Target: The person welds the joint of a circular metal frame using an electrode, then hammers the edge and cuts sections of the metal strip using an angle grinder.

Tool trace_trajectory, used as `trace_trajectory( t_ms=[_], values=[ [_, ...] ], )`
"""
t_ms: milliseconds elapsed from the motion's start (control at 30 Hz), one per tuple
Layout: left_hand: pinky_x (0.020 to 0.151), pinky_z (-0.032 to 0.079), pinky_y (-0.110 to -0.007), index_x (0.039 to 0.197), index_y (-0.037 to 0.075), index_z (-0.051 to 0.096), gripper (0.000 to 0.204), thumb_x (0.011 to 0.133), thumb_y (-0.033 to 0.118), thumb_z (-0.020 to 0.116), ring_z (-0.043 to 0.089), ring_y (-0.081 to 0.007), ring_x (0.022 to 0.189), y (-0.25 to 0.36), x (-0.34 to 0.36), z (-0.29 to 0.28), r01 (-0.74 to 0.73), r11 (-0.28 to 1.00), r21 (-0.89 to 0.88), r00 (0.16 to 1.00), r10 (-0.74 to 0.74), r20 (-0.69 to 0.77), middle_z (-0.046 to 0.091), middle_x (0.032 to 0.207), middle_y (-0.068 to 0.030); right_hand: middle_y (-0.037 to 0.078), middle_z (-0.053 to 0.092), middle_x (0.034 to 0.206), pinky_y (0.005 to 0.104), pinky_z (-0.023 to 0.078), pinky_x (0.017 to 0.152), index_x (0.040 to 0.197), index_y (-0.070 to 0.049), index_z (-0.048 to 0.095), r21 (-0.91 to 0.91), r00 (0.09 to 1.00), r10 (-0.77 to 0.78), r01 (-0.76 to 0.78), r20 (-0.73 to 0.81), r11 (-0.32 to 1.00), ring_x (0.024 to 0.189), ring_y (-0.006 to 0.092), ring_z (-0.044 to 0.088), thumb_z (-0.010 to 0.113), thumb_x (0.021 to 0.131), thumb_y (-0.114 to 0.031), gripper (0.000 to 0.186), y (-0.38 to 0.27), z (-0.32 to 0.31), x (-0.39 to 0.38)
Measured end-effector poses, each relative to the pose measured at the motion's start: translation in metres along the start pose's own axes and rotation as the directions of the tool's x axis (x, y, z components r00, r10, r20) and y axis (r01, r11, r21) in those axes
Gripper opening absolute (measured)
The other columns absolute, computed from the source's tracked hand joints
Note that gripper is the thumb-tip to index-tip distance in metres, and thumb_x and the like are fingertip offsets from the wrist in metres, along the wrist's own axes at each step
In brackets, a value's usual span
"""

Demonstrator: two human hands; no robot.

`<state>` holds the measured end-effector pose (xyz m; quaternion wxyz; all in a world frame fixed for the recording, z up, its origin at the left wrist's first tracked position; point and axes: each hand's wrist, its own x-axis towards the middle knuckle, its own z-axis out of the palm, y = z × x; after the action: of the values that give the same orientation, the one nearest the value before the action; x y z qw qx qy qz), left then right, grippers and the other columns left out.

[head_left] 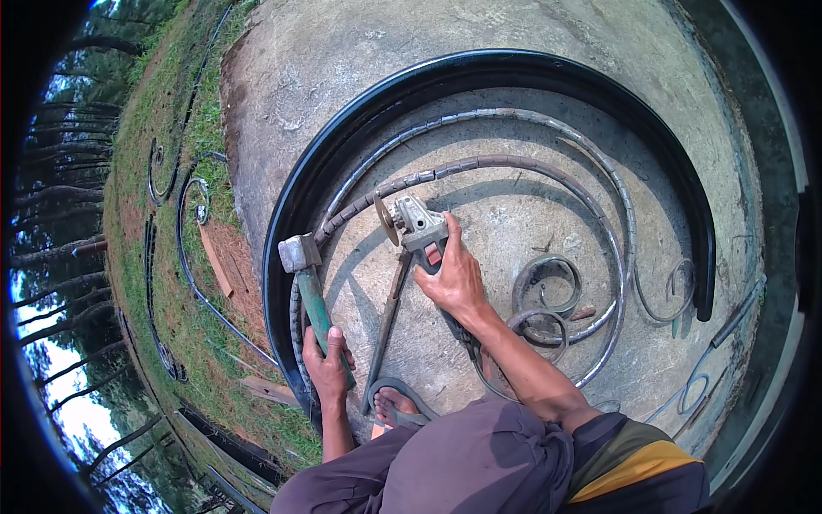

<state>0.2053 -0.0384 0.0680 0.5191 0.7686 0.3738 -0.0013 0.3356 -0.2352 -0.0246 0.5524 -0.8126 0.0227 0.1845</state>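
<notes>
My left hand (329, 367) is wrapped round the green handle of a hammer (300, 254), its grey block-shaped head pointing up and away from me. In my right hand (458, 280) is an angle grinder (421, 224), gripped by its dark body near a red switch. The grinder's worn disc (385, 220) stands edge-up at its left side, close to a curved metal tube (411, 181) with notches cut along it. Whether the disc is spinning I cannot tell. The hammer head overlaps the rim of a large black curved channel (360, 107) lying on the concrete.
A second bent tube (514, 114) lies inside the black arc. Coiled metal strips (548, 287) rest right of my forearm, and a straight bar (387, 317) lies between my hands. My sandalled foot (396, 404) is near it. Grass (205, 128) with scrolled metal pieces borders the slab (291, 77).
</notes>
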Motion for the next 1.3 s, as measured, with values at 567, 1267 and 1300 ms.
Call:
trace_trajectory(
  t_ms=[567, 1267, 1300],
  values=[
    [0.042, 0.041, -0.025, 0.094, 0.005, 0.051, 0.03, 0.102, 0.032, 0.062, 0.051, -0.01, 0.047, -0.001, 0.004, 0.001, 0.02, 1.0, -0.013, 1.0, -0.02, 0.005, 0.05, 0.066, -0.0015, 0.025, 0.067, 0.102, 0.0527, 0.054, 0.087, 0.156, -0.002, 0.008, -0.058, 1.0, 0.008, -0.009, -0.026, 0.998, 0.094, 0.0445, 0.068, 0.08, 0.078, -0.017, 0.107, -0.001, 0.01, 0.006],
    [0.043, 0.041, -0.026, 0.094, 0.006, 0.051, 0.032, 0.101, 0.034, 0.064, 0.051, -0.0113, 0.048, -0.007, 0.003, 0.002, 0.016, 1.0, 0.009, 1.0, -0.016, -0.013, 0.051, 0.067, -0.0018, 0.031, 0.066, 0.104, 0.054, 0.055, 0.083, 0.157, -0.005, 0.006, -0.06, 0.998, 0.055, -0.056, -0.023, 0.997, 0.089, 0.0468, 0.069, 0.079, 0.081, -0.021, 0.107, 0.004, 0.015, 0.003],
    [0.043, 0.041, -0.026, 0.094, 0.006, 0.051, 0.032, 0.101, 0.035, 0.064, 0.051, -0.0112, 0.048, -0.008, 0.003, 0.001, 0.015, 1.0, 0.01, 1.0, -0.015, -0.007, 0.05, 0.067, -0.0017, 0.031, 0.066, 0.104, 0.054, 0.055, 0.083, 0.157, -0.005, 0.006, -0.047, 0.999, 0.05, -0.051, -0.02, 0.998, 0.089, 0.047, 0.069, 0.079, 0.081, -0.021, 0.107, 0.004, 0.014, 0.003]
  ],
)
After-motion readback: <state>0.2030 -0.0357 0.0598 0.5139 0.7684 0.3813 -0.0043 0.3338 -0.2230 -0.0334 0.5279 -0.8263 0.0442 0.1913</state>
